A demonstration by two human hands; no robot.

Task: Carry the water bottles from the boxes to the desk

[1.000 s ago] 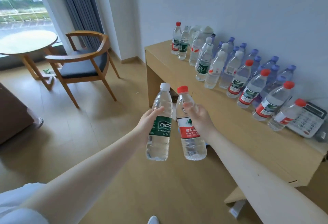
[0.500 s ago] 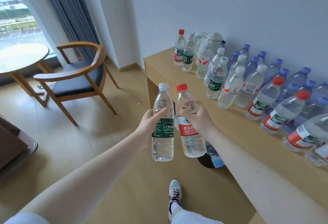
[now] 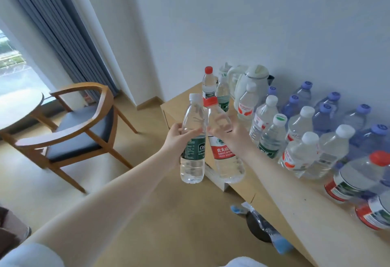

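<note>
Clear thin plastic, full of water: both bottles likely feel weighty, slick and slightly squeezable. The left hand (image 3: 176, 140) curls round the green-label bottle (image 3: 193, 150) and the right hand (image 3: 236, 135) round the red-capped bottle (image 3: 223, 152). Both are held aloft in front of the white kettle (image 3: 251, 83), at the surface (image 3: 295, 203) edge. A grip just above the label seems firmest.

The left forearm (image 3: 116, 188) stretches forward from the lower left, a pale sleeve (image 3: 27, 255) at its upper end, and the right forearm (image 3: 274, 178) stretches in from the lower right; both are bare and converge mid-view. The left hand (image 3: 177, 137) curls round the white-capped bottle (image 3: 192, 167) above its label, thumb across the front. The right hand (image 3: 234, 137) grips the red-capped bottle (image 3: 226, 165) near its shoulder. The two hands are nearly touching
</note>
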